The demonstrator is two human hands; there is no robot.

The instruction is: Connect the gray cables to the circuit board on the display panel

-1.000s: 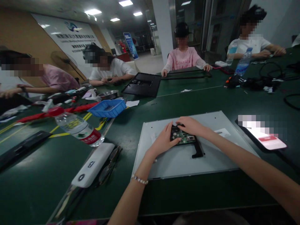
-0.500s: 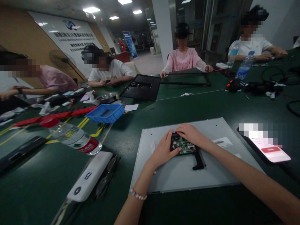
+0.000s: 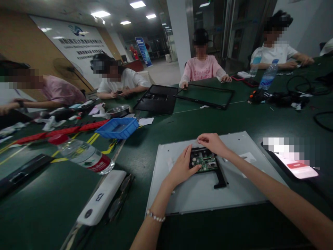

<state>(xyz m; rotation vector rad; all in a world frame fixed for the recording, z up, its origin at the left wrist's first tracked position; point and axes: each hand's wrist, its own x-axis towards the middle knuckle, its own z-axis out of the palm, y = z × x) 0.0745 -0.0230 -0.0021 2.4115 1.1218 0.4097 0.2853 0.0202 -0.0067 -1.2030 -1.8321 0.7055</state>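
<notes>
A green circuit board sits in a black plastic bracket on a flat light-grey metal panel. My left hand holds the board and bracket at their left side, with its fingers along the edge and its thumb on the board's near-left corner. Just beyond the bracket's far edge, my right hand is closed in a pinch. What lies between those fingertips is too small to make out.
Right of the panel lies a lit phone. To the left are a water bottle, a white power bank, glasses and a blue tray. Across the table, several people sit near a black frame and a black panel.
My right hand has lifted off the board's far side and drawn its fingers into a pinch beyond the bracket. My left hand stays put. Across the table, a person's black frame has tilted down.
</notes>
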